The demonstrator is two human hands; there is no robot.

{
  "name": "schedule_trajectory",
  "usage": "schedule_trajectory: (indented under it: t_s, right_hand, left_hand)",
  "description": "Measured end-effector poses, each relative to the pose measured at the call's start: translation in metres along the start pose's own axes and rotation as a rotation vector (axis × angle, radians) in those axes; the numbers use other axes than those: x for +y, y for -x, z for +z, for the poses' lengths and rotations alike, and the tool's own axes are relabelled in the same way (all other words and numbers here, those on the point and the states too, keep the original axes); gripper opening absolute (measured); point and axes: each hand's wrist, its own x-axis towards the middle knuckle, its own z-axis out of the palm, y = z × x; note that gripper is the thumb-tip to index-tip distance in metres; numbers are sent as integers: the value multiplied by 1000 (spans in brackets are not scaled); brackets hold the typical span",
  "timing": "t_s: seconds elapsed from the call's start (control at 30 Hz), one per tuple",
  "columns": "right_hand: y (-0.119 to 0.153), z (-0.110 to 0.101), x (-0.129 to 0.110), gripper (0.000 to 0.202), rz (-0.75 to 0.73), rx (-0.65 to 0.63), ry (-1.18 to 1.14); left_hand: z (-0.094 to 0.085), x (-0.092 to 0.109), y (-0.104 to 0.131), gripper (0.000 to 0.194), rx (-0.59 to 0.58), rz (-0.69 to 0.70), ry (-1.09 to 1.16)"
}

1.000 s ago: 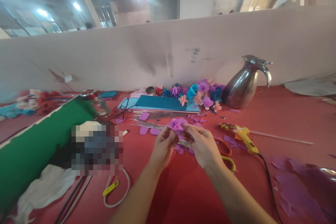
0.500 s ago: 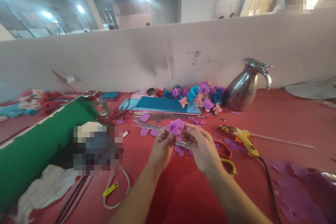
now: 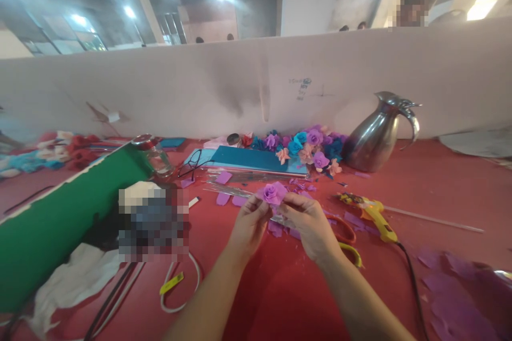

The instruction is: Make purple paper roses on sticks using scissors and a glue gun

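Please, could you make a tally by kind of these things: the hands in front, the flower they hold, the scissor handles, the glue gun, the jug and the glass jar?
Hands: 2 (left hand, right hand)
Held flower: 1
Scissor handles: 2 (red handle, yellow handle)
Glue gun: 1
Jug: 1
Glass jar: 1
Total: 8

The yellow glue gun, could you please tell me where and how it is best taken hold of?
I'd probably grip the glue gun by its handle, from the near right: the handle slants out that way, black cord at its end, while the nozzle points left.
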Motion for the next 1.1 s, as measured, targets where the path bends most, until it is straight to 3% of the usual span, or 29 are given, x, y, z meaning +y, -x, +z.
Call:
schedule_trajectory:
  t_s: [0.27, 0.83, 1.1]
  right_hand:
    - [0, -2, 2, 28, -2, 3, 9]
    - [1, 0, 7, 23, -150, 12, 78]
    - [5, -2, -10, 21, -81, -21, -244]
  left_hand:
    - [0, 1, 2, 22, 4, 22, -35]
    - [2, 2, 4, 20, -9, 35, -54]
    - [-6, 3, 0, 23, 12, 60, -32]
